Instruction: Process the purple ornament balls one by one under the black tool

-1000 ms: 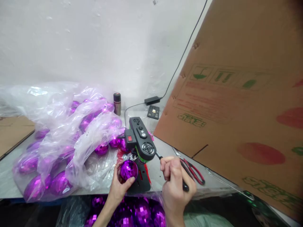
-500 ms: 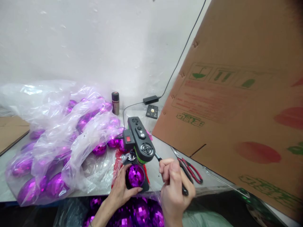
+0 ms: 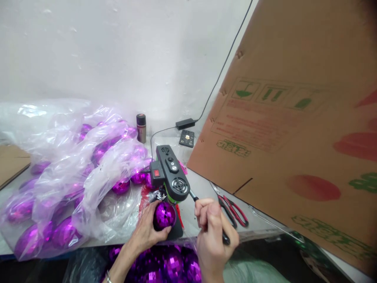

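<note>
down at the front edge of the worktop [image 3: 203, 184] the left hand [image 3: 147, 232] has its grip wrapped around a shiny purple ball [image 3: 164, 215], fingers curled under and around the left side of it, thumb low at the front. the ball sits right under the head of a small black machine [image 3: 171, 173] with a red switch on its side and a green band underneath, and the ball's top looks like it's touching the metal bit sticking down from the machine, though it's too small to be sure. the right hand [image 3: 212, 232] is closed in a tight grip on the black lever [image 3: 206, 214] that comes out of the machine's right side, knuckles up. just right of that hand there's a pair of red-handled pliers [image 3: 232, 210] lying flat. off to the left is a big clear plastic bag [image 3: 73, 173] stuffed with more purple balls, and another load of them sits below the worktop edge near the wrists. further back by the wall there's a small dark can [image 3: 141, 128], a black power brick [image 3: 185, 124] with its cable running up, and a big cardboard sheet [image 3: 294, 118] leaning in on the right.
</note>
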The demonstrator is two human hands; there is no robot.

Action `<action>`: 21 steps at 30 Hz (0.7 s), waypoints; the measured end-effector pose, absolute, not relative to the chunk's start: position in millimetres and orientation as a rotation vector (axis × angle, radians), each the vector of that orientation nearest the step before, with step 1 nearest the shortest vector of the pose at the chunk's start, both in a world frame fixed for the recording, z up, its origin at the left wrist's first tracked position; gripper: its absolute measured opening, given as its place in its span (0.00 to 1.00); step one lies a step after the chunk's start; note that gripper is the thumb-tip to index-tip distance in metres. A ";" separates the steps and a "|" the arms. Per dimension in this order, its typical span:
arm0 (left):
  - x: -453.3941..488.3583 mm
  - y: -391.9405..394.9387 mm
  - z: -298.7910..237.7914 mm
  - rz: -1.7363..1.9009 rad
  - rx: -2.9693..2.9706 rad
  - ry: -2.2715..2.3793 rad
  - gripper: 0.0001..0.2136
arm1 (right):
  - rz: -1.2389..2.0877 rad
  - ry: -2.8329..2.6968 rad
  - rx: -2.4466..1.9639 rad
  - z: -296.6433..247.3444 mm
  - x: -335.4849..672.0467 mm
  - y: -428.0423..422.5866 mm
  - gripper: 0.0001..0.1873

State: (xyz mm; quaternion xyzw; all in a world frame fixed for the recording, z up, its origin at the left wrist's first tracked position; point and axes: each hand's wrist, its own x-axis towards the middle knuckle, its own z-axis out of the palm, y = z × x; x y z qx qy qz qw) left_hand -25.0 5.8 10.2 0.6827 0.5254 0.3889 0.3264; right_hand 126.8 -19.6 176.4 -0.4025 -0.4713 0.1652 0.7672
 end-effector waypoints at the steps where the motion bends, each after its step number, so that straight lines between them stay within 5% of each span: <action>1: -27.5 8.0 14.7 0.972 1.794 1.373 0.39 | 0.354 -1.024 -0.873 176.2 126.7 -19.3 0.29; 21: -13.4 13.1 -1.7 0.912 1.835 1.445 0.41 | 0.244 -1.015 -0.752 154.8 122.8 -14.0 0.25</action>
